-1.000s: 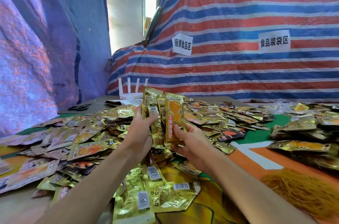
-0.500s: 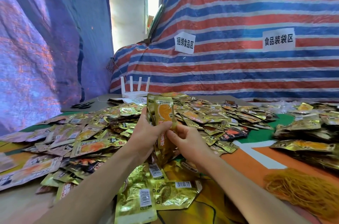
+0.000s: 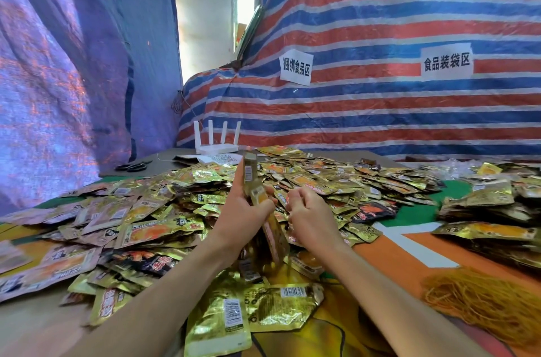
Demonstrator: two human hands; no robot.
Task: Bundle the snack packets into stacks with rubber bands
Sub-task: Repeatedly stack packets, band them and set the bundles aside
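Your left hand grips an upright stack of snack packets, seen edge-on, with the thumb across its near face. Your right hand sits just beside the stack, fingers curled; whether they pinch anything cannot be told. Around both hands, loose packets cover the table. At lower right lie heaped rubber bands.

Left hand: gripped the upright packet stack, forearm angled up.
Right hand: fingers curled just right of the stack; hold unclear.
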